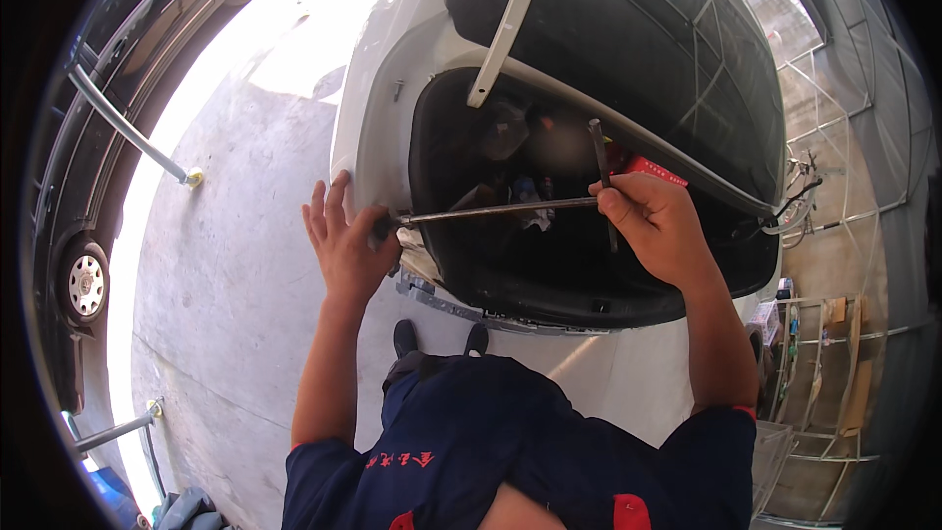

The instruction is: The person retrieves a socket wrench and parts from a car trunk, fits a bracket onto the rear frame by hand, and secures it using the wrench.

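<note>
A long metal T-handle wrench (500, 208) stretches across the open trunk (549, 280) of a white car (378, 128). Its crossbar sits in my right hand (648, 221), fingers closed over the middle where the bar meets the shaft. At the other end, by the car's rear left corner, my left hand (348, 240) pinches the dark tip between thumb and index finger. The other left fingers spread near the white bodywork. What the tip fits onto is hidden by that hand.
Inside the trunk lie a red box (655, 171) and a clear plastic bag (504, 130). A pale metal bar (510, 25) hangs over the opening. A dark car (128, 69) stands left beyond metal pipe rails (137, 132). Shelving (824, 373) stands at the right.
</note>
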The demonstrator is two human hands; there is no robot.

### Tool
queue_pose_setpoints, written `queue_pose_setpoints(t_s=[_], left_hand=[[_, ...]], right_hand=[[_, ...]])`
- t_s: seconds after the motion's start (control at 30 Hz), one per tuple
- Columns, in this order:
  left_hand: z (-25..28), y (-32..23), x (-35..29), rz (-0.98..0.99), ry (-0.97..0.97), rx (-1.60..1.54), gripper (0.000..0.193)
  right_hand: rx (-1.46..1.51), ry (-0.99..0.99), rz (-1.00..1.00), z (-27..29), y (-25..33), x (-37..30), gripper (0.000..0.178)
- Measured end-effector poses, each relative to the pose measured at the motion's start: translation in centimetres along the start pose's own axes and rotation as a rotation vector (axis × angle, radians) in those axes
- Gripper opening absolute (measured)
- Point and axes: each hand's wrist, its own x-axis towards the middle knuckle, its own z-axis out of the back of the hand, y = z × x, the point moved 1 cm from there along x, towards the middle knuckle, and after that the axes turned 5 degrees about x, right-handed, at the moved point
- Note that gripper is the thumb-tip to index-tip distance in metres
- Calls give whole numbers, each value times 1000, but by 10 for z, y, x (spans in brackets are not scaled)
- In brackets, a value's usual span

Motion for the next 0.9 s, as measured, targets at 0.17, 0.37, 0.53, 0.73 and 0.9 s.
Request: queue_pose_setpoints(t_s=[0.17,0.37,0.53,0.73,0.9], left_hand=[[0,4,0,-17,-10,-21,35],[14,1,5,-20,58,1,34],[17,-4,12,-50,77,40,31],[20,-4,14,-78,85,64,29],[20,-4,17,-94,126,79,28]], right_hand=[[313,130,-519,3,6,2,32],[385,4,-484,-7,10,0,49],[391,165,-151,3,-5,-20,40],[62,141,-161,2,3,-11,24],[22,114,-280,4,-5,-12,18]])
